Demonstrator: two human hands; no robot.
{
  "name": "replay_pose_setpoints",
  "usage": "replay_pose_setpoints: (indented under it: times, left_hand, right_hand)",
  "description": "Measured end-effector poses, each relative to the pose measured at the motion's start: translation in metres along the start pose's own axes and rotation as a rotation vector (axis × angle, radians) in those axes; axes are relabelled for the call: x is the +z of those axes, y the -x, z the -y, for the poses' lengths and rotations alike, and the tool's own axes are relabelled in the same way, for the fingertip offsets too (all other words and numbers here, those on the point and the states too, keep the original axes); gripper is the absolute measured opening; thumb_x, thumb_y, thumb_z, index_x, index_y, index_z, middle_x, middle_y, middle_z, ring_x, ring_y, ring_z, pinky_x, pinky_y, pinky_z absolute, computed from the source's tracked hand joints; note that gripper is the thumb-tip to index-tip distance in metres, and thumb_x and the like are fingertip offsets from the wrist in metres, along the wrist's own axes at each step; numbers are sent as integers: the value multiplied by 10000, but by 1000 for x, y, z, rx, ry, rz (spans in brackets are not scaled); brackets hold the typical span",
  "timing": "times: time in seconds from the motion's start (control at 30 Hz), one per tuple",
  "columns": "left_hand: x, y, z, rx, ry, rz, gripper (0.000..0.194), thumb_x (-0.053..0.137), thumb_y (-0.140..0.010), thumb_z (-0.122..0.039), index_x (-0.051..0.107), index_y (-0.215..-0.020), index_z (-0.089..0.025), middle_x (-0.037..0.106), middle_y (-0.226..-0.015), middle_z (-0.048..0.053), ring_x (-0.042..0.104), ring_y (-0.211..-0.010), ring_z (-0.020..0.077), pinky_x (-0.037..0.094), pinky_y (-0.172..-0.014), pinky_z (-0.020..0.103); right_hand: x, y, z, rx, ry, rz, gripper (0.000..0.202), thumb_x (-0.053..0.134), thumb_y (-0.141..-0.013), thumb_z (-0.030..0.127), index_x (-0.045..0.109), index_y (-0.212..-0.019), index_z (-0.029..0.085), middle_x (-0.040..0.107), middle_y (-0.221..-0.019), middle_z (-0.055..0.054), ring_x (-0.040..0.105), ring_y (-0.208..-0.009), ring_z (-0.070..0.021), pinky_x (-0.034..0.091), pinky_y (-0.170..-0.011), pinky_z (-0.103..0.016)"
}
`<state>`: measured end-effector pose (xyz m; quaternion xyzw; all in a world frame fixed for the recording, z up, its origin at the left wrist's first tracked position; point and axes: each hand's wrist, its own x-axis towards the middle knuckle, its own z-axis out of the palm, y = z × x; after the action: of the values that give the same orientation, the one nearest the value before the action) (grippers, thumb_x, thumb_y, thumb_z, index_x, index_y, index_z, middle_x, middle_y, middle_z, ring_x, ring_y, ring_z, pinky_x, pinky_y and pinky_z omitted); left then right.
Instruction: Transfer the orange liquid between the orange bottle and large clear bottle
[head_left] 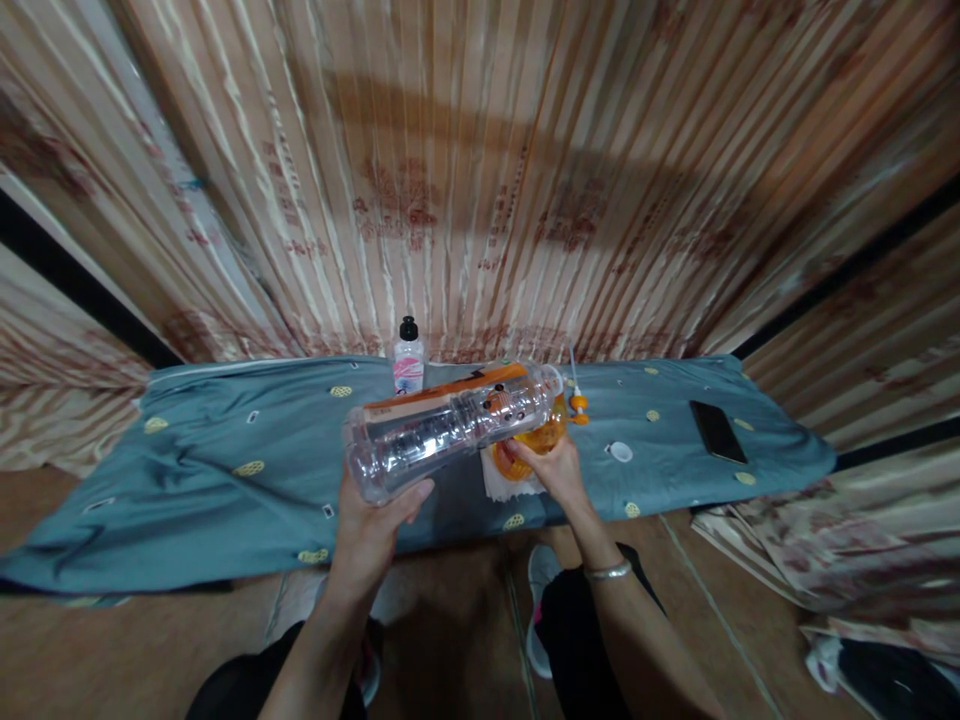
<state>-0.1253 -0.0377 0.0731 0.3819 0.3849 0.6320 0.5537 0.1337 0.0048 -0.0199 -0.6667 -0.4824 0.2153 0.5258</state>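
Observation:
My left hand (379, 520) is wrapped round the base of a large clear plastic bottle (420, 440) with an orange label. That bottle is tipped nearly level, its uncapped mouth pointing right, over an orange see-through bottle (546, 430). The orange bottle's opening is hidden behind the clear one, and I cannot tell whether liquid flows. Closed on the orange bottle's side is my right hand (559, 470). Beneath it lies a white tissue (510, 485). An orange pump head (577, 404) with a thin tube rests just behind to the right.
A white pump-top bottle (409, 368) with a black top stands at the back. To the right lie a white cap (620, 452) and a black phone (718, 432). The low surface has a green patterned cloth (247, 430); a pleated curtain (480, 180) hangs behind it.

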Motion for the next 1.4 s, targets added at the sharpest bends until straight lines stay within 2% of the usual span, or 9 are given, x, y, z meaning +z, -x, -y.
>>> replay_pose_setpoints:
  times: [0.23,0.33,0.43,0.6,0.87,1.4]
  left_hand:
    - [-1,1,3,-12,11,-56,778,991,-558,-258,616,-1238,-216,682,-772,-48,492,-477,72,368,-411,194]
    - [0,1,3,-18,0,-64,717,983,-555,-251,621,-1172,-206,704,-814,-30,490,-486,68,370,-414,199]
    - [1,0,3,-12,-6,-68,674,978,-551,-264,631,-1126,-204,673,-755,-50,470,-471,67,340,-406,200]
    - [0,0,4,-14,-42,-41,581,964,-575,-285,640,-1049,-202,606,-627,-74,463,-461,85,348,-413,208]
    - [-4,0,5,5,-78,-26,534,956,-612,-291,674,-1056,-195,621,-636,-61,469,-479,85,367,-422,194]
    - [-6,1,6,7,-126,-22,470,941,-636,-312,701,-1012,-165,635,-630,-38,461,-493,80,385,-433,184]
  right_hand:
    - [1,-1,-2,19,12,-9,638,866,-610,629,690,-1053,205,828,-1077,-165,791,-1007,-376,624,-909,-499]
    - [1,-1,-4,22,24,-15,624,854,-611,652,687,-1017,208,827,-1056,-171,794,-987,-382,624,-890,-499]
    - [2,-1,-6,28,23,-20,634,851,-601,661,687,-1008,203,827,-1044,-174,794,-963,-390,622,-875,-510]
    - [2,-1,-10,6,-8,14,570,852,-633,645,696,-970,213,833,-1027,-157,800,-947,-367,627,-867,-484]
    - [3,0,-8,45,-21,9,656,857,-625,640,676,-1075,198,825,-1086,-178,798,-989,-374,626,-899,-496]
    - [0,1,-1,60,-26,-4,594,882,-558,594,669,-970,222,844,-964,-132,813,-895,-359,649,-788,-440]
